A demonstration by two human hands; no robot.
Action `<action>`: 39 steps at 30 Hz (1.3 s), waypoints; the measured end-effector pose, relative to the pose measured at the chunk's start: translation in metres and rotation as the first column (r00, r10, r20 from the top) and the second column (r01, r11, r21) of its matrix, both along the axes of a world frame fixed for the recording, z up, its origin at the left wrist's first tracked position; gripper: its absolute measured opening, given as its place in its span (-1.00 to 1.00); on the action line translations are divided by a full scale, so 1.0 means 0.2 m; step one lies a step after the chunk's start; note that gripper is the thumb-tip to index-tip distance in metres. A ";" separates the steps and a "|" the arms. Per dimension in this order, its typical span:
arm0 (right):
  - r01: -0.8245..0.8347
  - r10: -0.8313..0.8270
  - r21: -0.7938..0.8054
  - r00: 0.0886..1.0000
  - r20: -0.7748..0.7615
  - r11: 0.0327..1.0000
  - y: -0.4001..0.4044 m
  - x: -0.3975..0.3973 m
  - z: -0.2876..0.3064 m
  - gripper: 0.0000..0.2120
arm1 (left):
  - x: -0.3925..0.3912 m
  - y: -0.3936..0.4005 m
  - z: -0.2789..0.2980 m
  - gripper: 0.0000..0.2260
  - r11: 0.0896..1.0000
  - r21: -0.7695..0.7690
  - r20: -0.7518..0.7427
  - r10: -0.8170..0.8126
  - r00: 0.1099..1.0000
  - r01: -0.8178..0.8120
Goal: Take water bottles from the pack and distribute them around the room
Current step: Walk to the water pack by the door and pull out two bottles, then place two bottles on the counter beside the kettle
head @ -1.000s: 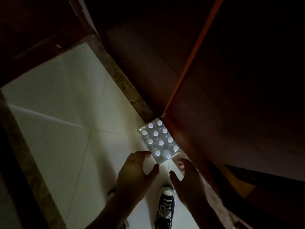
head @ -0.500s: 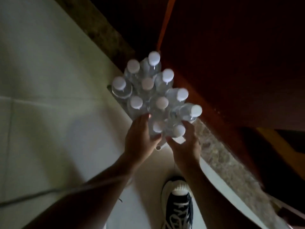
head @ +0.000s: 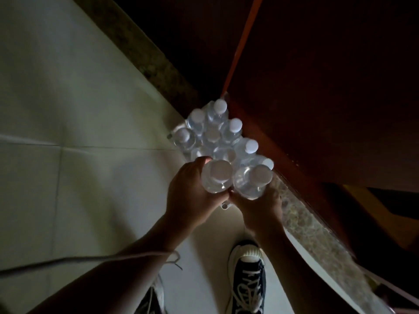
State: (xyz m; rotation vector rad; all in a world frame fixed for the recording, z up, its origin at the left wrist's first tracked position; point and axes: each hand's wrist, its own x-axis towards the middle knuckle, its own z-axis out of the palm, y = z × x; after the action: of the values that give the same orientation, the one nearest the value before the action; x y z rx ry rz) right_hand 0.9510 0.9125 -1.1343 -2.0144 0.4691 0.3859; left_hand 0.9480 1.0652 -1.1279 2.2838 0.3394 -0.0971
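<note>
Dim room. Left hand [head: 192, 191] grips one water bottle [head: 218, 177], right hand [head: 260, 203] another [head: 254, 181], just above the shrink-wrapped pack [head: 204, 132] on the floor [head: 68, 109]. Distribution hasn't begun.

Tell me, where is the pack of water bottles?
In the head view, the pack of water bottles sits mid-frame on the pale floor, against the dark wooden furniture on its right.

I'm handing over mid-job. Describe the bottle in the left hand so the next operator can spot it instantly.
Start at the dark wooden furniture along the right of the pale tiled floor; the pack of water bottles sits on the floor against its base. At the pack's near end, two bottles are gripped side by side. Yours is the left bottle, gripped by the left hand, its white cap facing the camera.
</note>
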 end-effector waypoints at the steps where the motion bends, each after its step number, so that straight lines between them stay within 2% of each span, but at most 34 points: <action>1: -0.010 0.010 0.061 1.000 0.012 0.998 0.02 0.03 0.15 -0.47 | 0.01 0.03 0.17 -0.38 1.000 -0.018 -0.006 0.019 1.000 -0.019; 4: -0.055 0.051 0.215 0.998 0.026 0.975 0.08 0.15 0.68 -0.43 | 0.06 0.11 0.75 -0.46 0.986 -0.125 -0.017 0.112 0.994 -0.114; 6: -0.068 0.054 0.331 0.997 0.052 0.941 0.14 0.26 1.09 -0.57 | 0.12 0.17 1.20 -0.54 0.972 -0.174 -0.028 0.156 0.987 -0.159; 8: -0.093 0.055 0.405 0.993 0.106 0.910 0.20 0.37 1.57 -0.58 | 0.19 0.23 1.65 -0.63 0.956 -0.233 -0.023 0.176 0.984 -0.177; 10: -0.175 0.118 0.451 0.981 0.152 0.875 0.26 0.46 2.05 -0.65 | 0.25 0.29 2.12 -0.66 0.919 -0.342 0.017 0.214 0.977 -0.196; 13: -0.223 0.108 0.532 0.965 0.238 0.817 0.33 0.57 2.77 -0.60 | 0.30 0.36 2.84 -0.61 0.902 -0.393 0.148 0.252 0.956 -0.177; 17: -0.377 0.130 0.588 0.899 0.419 0.716 0.37 0.60 3.65 -0.59 | 0.29 0.42 3.68 -0.60 0.850 -0.515 0.290 0.294 0.911 -0.110; 19: -0.428 0.126 0.557 0.858 0.498 0.712 0.38 0.61 4.06 -0.63 | 0.27 0.44 4.10 -0.61 0.836 -0.546 0.374 0.312 0.873 -0.065; 23: -0.565 0.175 0.491 0.755 0.632 0.664 0.38 0.55 4.80 -0.70 | 0.15 0.48 4.82 -0.68 0.877 -0.478 0.567 0.259 0.782 0.056; 27: -0.630 0.165 0.432 0.668 0.726 0.645 0.38 0.42 5.25 -0.64 | 0.04 0.50 5.26 -0.73 0.867 -0.485 0.674 0.287 0.681 0.114; 30: -0.652 0.135 0.423 0.628 0.767 0.630 0.42 0.32 5.43 -0.59 | -0.01 0.54 5.44 -0.68 0.849 -0.499 0.687 0.265 0.676 0.174; 32: -0.650 0.121 0.420 0.619 0.776 0.633 0.44 0.27 5.49 -0.61 | -0.03 0.57 5.50 -0.66 0.841 -0.490 0.687 0.210 0.696 0.230; 35: -0.611 0.088 0.392 0.606 0.790 0.688 0.46 0.21 5.53 -0.77 | -0.05 0.60 5.54 -0.70 0.830 -0.455 0.689 0.100 0.717 0.322; 39: -0.507 -0.002 0.407 0.624 0.781 0.760 0.43 0.12 5.51 -0.79 | -0.02 0.56 5.53 -0.70 0.749 -0.473 0.686 -0.017 0.727 0.464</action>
State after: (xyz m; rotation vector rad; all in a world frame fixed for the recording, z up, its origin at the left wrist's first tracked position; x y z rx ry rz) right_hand 0.9751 0.9986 -0.0327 -1.4107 -0.4661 -0.1517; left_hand 0.9438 1.1769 -0.0216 1.5379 -0.3555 0.3954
